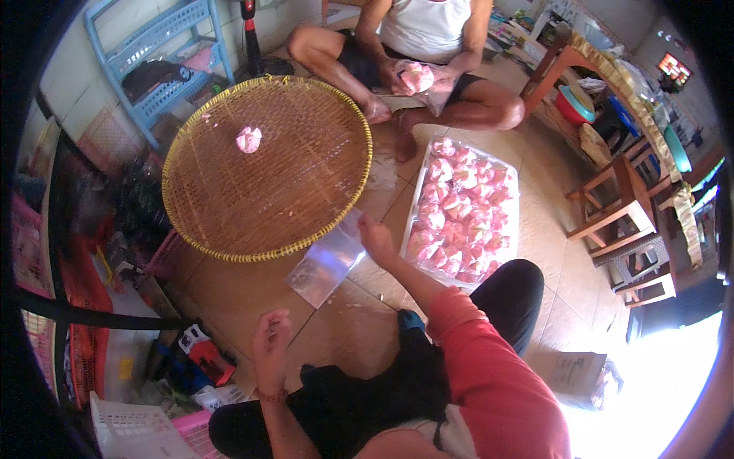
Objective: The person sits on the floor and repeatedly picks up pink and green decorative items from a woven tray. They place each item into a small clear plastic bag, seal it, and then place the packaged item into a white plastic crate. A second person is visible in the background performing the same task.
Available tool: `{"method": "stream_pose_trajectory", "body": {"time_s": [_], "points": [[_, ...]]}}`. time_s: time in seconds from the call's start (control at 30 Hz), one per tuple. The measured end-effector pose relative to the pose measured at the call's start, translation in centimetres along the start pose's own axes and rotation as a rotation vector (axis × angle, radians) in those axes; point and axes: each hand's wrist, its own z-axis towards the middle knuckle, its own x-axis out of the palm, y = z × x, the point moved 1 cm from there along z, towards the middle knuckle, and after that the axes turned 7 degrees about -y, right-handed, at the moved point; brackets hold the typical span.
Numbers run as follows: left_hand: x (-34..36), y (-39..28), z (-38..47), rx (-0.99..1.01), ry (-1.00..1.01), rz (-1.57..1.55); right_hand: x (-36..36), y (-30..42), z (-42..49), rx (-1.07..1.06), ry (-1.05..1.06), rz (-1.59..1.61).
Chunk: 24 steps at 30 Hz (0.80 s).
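My right hand (375, 238) grips the edge of a clear plastic bag (327, 269), which hangs flat over the floor tiles by the rim of a round woven bamboo tray (264, 189). Raised above my lap, my left hand (272, 335) holds nothing, its fingers loosely bent. One pink-and-white cake (249, 140), probably steamed, sits unwrapped on the bamboo tray, with a few crumbs around. To the right of my right hand, a white plastic tray (408, 226) holds several rows of similar pink cakes (457, 205), wrapped in clear plastic.
Opposite me a person (424, 31) sits cross-legged, both hands around a pink cake (417, 77) in clear plastic. A blue plastic rack (155, 34) stands at far left. Wooden stools (619, 201) line the right side. A cardboard box (567, 373) lies behind my right knee.
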Motion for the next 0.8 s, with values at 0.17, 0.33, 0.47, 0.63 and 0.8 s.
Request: {"method": "stream_pose_trajectory", "body": {"time_s": [0.17, 0.33, 0.47, 0.63, 0.8], "points": [[1.6, 0.0, -0.7, 0.169, 0.047, 0.267, -11.1, 8.5, -5.3, -0.16, 0.362, 0.455], [3.8, -0.8, -2.1, 0.126, 0.226, -0.068, -21.1, 15.2, -8.3, -0.088, 0.798, 0.927], [2.7, -0.6, -1.7, -0.105, 0.451, -0.329, -24.9, 19.2, -7.7, -0.281, 0.688, 0.882], [-2.0, -0.3, -2.4, 0.011, 0.473, -0.699, -25.2, 24.5, -7.4, -0.427, 0.477, 0.767], [-4.9, -0.7, -4.6, 0.095, 0.153, -0.767, -23.2, 27.9, -7.7, -0.453, 0.467, 0.706]]}}
